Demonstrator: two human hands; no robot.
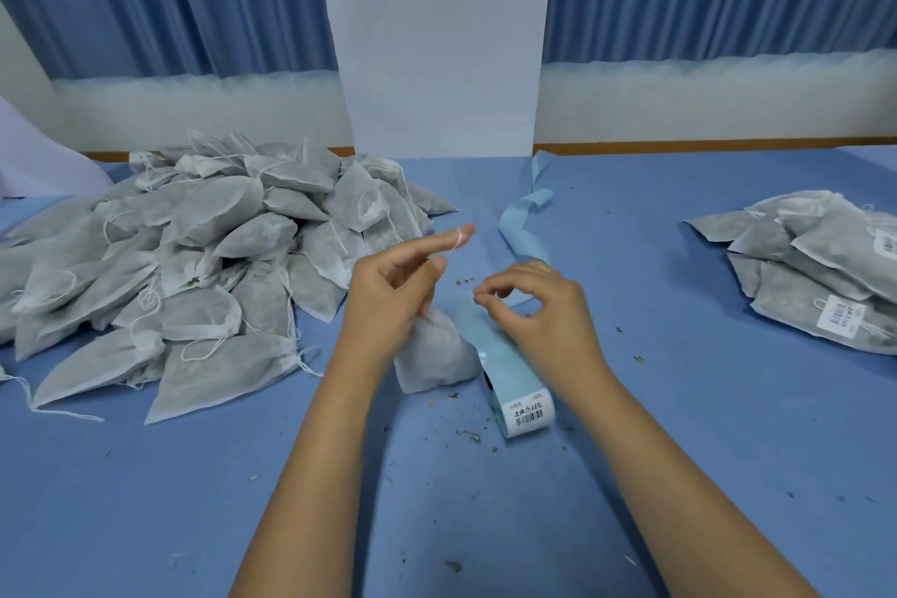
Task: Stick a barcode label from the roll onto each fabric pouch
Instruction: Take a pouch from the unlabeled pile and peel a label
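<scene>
While a fabric pouch [437, 350] is gripped at its neck by the curled fingers of the left hand [393, 291], its drawstring [456, 240] is looped round the outstretched forefinger. The right hand [539, 311] is pinched, thumb to forefinger, on what appears to be the drawstring's end, above the label roll [522, 396], which lies on the blue table [631, 452] just beside the pouch. Unlabelled pouches [194, 257] are heaped at left, labelled pouches [825, 267] at right.

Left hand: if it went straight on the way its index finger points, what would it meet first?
Probably the curled blue backing strip trailing from the label roll; the left hand looks raised above the table, so depth is uncertain.
</scene>
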